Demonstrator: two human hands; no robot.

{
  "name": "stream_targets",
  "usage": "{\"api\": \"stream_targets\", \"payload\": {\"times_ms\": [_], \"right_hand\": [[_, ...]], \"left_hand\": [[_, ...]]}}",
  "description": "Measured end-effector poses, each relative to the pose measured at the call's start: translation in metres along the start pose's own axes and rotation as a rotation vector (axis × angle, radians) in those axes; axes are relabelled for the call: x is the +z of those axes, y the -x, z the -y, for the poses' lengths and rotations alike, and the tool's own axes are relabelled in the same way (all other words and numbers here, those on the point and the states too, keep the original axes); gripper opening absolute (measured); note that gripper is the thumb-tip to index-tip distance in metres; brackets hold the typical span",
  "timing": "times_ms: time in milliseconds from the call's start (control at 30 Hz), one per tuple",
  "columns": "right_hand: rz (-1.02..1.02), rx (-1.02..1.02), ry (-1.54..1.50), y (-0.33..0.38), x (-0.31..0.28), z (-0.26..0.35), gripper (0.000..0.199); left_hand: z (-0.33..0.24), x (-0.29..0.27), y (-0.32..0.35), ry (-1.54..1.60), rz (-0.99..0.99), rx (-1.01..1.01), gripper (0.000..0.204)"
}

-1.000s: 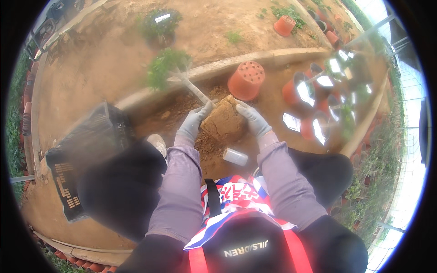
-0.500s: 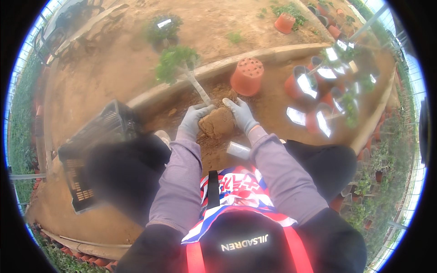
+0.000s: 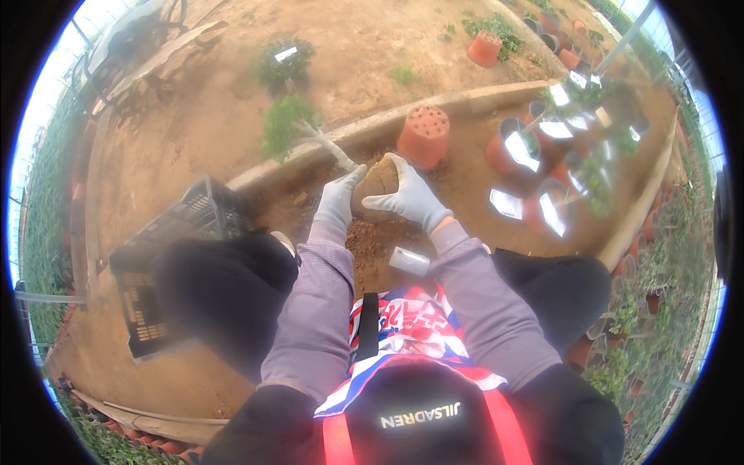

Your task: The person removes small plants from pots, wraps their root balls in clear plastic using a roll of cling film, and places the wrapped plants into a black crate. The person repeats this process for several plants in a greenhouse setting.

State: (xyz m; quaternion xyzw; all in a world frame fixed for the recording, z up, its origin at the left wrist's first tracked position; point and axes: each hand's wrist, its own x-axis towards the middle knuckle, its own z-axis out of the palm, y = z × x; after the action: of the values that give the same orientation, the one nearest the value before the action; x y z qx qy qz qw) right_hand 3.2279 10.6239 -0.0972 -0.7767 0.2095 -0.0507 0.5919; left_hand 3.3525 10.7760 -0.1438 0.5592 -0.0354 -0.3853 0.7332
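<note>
Between my two gloved hands is the root ball (image 3: 377, 183) of a small potted-type plant, a brown lump of soil out of its pot. Its pale, thick stem (image 3: 335, 149) leans out to the upper left and ends in bushy green foliage (image 3: 284, 127). My left hand (image 3: 338, 200) is pressed to the root ball's left side near the stem's base. On the right side my right hand (image 3: 411, 198) curves round the soil, thumb and fingers gripping it. Just beyond, an orange plastic pot (image 3: 425, 138) stands upside down, its holed base up. Loose soil (image 3: 367, 246) lies below my hands.
A pale cylindrical container (image 3: 409, 261) lies near my right forearm. Left of my knee is a black plastic crate (image 3: 203, 208). Several pots with white tags (image 3: 505, 201) crowd the right. A tagged plant (image 3: 285, 62) stands beyond a low ledge (image 3: 480, 94), with another overturned pot (image 3: 486, 48).
The root ball has been tipped and turned away from me, and the foliage has swung left and slightly down. My right hand has shifted its grip round the soil.
</note>
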Motion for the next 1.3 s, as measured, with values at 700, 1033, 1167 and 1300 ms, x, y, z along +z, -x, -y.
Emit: {"api": "stream_targets", "payload": {"times_ms": [700, 1033, 1167, 1300], "right_hand": [[-0.517, 0.034, -0.131, -0.023, 0.050, -0.050, 0.043], [-0.168, 0.148, -0.250, -0.013, 0.014, -0.016, 0.077], [-0.046, -0.072, 0.067, -0.006, 0.014, 0.006, 0.095], [0.001, -0.032, -0.345, -0.012, 0.010, 0.004, 0.090]], "left_hand": [[0.039, -0.026, -0.026, 0.298, 0.199, -0.099, 0.040], [0.028, -0.014, -0.031, 0.193, 0.003, -0.033, 0.036], [0.017, -0.001, -0.030, 0.074, -0.102, 0.051, 0.037], [0.006, 0.000, -0.019, 0.168, 0.061, 0.054, 0.042]]}}
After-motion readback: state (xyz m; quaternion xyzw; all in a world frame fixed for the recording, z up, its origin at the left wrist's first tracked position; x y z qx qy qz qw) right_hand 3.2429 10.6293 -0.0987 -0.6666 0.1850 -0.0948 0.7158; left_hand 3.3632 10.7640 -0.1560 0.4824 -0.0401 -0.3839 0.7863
